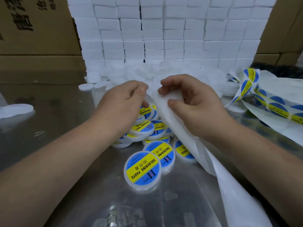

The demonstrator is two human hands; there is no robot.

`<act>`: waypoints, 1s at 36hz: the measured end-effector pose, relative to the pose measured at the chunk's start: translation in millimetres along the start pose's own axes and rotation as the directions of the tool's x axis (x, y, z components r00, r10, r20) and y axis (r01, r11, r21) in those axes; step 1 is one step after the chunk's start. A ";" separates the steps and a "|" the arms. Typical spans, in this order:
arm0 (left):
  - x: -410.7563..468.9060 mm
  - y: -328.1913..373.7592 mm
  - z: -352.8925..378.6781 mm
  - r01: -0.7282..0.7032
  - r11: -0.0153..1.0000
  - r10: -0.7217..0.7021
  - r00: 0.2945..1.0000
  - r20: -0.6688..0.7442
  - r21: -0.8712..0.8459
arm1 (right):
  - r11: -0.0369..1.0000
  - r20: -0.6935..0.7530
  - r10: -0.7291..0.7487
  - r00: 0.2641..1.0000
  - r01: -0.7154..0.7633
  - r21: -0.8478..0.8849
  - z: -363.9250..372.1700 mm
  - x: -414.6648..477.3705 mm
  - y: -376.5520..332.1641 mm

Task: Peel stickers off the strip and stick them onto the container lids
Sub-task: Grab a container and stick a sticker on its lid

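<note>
My right hand (193,104) grips the white backing strip (165,108), which trails down to the lower right across the metal table (65,128). My left hand (124,102) hovers over a pile of labelled lids (144,128), its fingers curled at the strip's top edge; whether it holds a sticker I cannot tell. A labelled lid (142,171) with a blue and yellow "SOLDERING PASTE" sticker lies nearest me. Plain white lids (131,74) are heaped behind my hands. More strip with blue and yellow stickers (268,102) lies at the right.
A wall of stacked white boxes (164,30) closes the back. Cardboard cartons (36,30) stand at the left and another carton (285,30) at the right. A lone white lid (16,109) lies at the far left and another lid (86,86) near the heap.
</note>
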State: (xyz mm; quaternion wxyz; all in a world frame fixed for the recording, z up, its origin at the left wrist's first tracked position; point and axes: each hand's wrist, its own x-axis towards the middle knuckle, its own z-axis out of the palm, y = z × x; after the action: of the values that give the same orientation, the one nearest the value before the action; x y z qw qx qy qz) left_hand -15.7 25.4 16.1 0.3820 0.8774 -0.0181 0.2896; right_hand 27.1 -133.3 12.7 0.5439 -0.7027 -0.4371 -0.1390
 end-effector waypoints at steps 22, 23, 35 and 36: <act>-5.9 6.4 -0.1 0.124 0.726 -0.007 0.985 0.174 -0.677 | 0.910 -0.135 0.107 0.985 -0.043 0.412 -0.9 -2.3 -20.3; -6.3 6.6 -0.4 0.116 0.723 -0.006 0.987 0.162 -0.681 | 0.917 -0.220 0.140 0.965 -0.042 0.396 -2.8 -0.4 -19.5; -15.4 7.2 1.7 -0.121 0.873 0.255 0.939 0.230 -0.472 | 0.640 0.109 0.582 0.806 -0.536 0.550 -1.4 11.0 -9.6; -16.3 8.9 2.0 -0.116 0.886 0.249 0.936 0.249 -0.449 | 0.633 0.127 0.561 0.818 -0.523 0.571 -2.2 10.3 -10.1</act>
State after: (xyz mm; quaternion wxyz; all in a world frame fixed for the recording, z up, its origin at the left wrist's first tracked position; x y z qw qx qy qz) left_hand -30.6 14.6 12.4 0.5282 0.8002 -0.2220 0.1771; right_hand 25.9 -130.3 26.9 0.7613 -0.5952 -0.2093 0.1493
